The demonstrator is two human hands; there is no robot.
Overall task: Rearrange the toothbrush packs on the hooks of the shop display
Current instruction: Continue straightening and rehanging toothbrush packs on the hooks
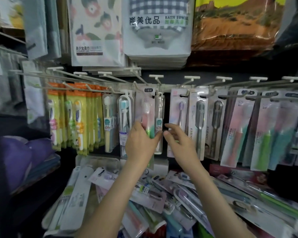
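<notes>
Toothbrush pack [146, 110] | left hand [140, 143] seemingly gripping | right hand [177, 140] spread

- One head-worn view looks forward and slightly down, facing the row of hooks [156, 76] almost square on.
- It sits close. Both forearms enter from the bottom edge, and the left hand [141, 143], gripping a pink-and-green toothbrush pack [145, 109], lies just beside the right hand [179, 141] near frame centre.
- The wide angle bends the edges. Bath towel packs [156, 26] fill the top and loose toothbrush packs [144, 194] fill the bottom.
</notes>
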